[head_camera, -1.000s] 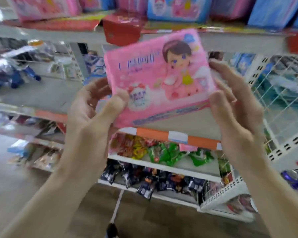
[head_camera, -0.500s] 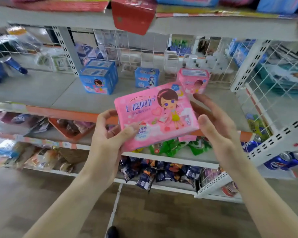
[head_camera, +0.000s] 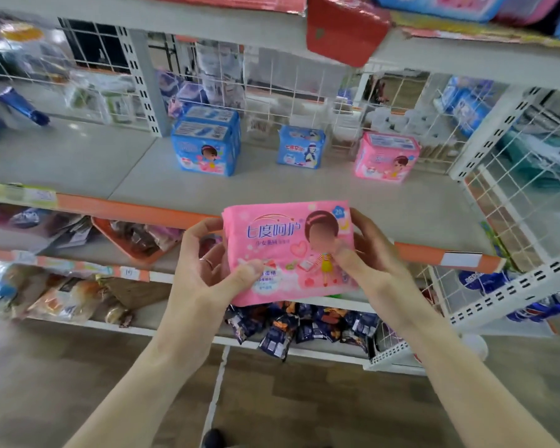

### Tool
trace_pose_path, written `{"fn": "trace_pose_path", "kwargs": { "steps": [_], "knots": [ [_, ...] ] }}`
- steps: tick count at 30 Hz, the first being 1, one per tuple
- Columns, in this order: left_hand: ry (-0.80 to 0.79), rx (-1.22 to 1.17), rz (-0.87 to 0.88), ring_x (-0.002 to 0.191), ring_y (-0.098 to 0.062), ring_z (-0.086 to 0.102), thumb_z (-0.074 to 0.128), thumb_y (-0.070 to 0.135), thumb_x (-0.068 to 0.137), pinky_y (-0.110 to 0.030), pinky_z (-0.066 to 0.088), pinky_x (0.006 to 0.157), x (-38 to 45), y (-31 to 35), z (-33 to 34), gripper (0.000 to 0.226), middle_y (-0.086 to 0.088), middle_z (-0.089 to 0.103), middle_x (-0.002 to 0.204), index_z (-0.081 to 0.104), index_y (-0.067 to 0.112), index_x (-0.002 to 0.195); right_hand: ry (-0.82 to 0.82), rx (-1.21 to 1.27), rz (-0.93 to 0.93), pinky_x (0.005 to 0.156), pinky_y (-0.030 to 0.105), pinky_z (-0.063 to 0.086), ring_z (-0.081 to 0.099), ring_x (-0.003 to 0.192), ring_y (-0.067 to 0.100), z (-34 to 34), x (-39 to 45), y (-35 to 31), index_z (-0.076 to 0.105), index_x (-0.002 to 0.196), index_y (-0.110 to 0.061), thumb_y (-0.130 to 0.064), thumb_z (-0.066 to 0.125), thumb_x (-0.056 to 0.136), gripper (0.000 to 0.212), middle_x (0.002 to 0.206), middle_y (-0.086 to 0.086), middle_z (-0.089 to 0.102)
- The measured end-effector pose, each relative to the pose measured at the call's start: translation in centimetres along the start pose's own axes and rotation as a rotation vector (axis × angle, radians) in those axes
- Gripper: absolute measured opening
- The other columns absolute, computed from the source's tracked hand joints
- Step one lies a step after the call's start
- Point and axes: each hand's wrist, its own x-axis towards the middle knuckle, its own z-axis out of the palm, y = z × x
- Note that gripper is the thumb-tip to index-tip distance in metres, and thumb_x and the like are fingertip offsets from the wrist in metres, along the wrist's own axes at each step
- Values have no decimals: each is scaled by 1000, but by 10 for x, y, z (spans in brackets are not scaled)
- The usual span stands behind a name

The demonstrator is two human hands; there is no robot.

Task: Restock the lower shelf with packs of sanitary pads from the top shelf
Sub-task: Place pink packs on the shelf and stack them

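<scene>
I am holding a pink pack of pads (head_camera: 291, 253) just in front of the lower shelf (head_camera: 136, 176) edge, both arms stretched forward. My left hand (head_camera: 204, 270) and right hand (head_camera: 366, 253) are curling their fingers round its sides, thumbs pressing its front.

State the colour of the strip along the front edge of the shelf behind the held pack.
Orange front strip, clearest in the head view, running behind the pink pack.
</scene>
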Motion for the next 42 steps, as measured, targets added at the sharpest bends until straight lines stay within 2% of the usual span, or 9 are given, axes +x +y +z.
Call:
{"fn": "trace_pose_path", "kwargs": {
  "steps": [5, 12, 20, 24, 27, 31, 35, 40, 42],
  "knots": [
    [-71, 65, -59, 106, -17, 71, 71, 20, 76, -23, 57, 81, 4, -4, -39, 50, 2, 75, 112, 60, 25, 125, 14, -7, -17, 96, 29, 55, 64, 119, 8, 35, 12, 1, 43, 145, -30, -37, 66, 85, 65, 131, -11, 66],
    [-169, 159, -115, 105, -4, 68, 65, 24, 81, -15, 53, 80, 8, -6, -91, 48, 13, 75, 111, 56, 28, 128, -11, -34, -100, 95, 25, 54, 64, 119, 9, 81, 26, -3, 45, 141, -33, -20, 77, 82, 69, 130, -18, 65],
    [-129, 196, -65, 109, -14, 69, 77, 38, 66, -23, 56, 85, 13, -21, -131, 56, 6, 73, 118, 65, 43, 120, -8, -26, -116, 96, 35, 55, 60, 126, 19, 100, 28, 7, 49, 134, -47, -45, 84, 74, 70, 138, -8, 61],
    [-175, 219, -61, 106, -15, 70, 78, 37, 68, -21, 57, 80, 17, -27, -117, 61, 6, 73, 118, 63, 30, 127, 19, -31, -79, 94, 30, 54, 59, 127, 19, 83, 23, 12, 49, 133, -48, -35, 85, 74, 70, 139, -7, 59],
    [-207, 266, -71, 104, -13, 71, 84, 24, 79, -21, 58, 78, 24, -30, -100, 48, 11, 74, 114, 66, 39, 120, 44, -66, -71, 95, 28, 53, 58, 127, 19, 63, 15, 18, 49, 130, -51, -16, 83, 73, 75, 136, -8, 61],
    [-245, 344, -78, 111, -11, 68, 87, 15, 70, -18, 57, 78, 33, -37, -72, 66, 18, 72, 116, 62, 37, 127, 81, -74, -47, 96, 27, 53, 58, 128, 19, 33, 2, 24, 50, 127, -56, -7, 82, 71, 81, 134, -9, 62],
    [-283, 355, -99, 116, -14, 65, 85, 3, 73, -32, 59, 87, 38, -44, -34, 79, 16, 69, 122, 54, 37, 137, 112, -35, -46, 98, 33, 53, 59, 127, 21, -3, -9, 23, 49, 132, -53, -19, 86, 76, 75, 137, -6, 61],
    [-321, 307, -56, 116, -20, 66, 82, 33, 64, -39, 57, 90, 43, -45, 9, 80, 5, 69, 127, 53, 43, 138, 91, -156, 7, 103, 24, 47, 50, 133, 4, -50, -17, 19, 34, 137, -65, -44, 89, 67, 92, 142, -24, 52],
    [-319, 307, -47, 118, -22, 64, 81, 37, 63, -41, 56, 93, 45, -43, 25, 79, 4, 66, 130, 53, 48, 137, 8, -192, 84, 100, 19, 46, 45, 135, -3, -67, -18, 18, 25, 142, -65, -35, 91, 66, 105, 145, -29, 45]
  ]
}}
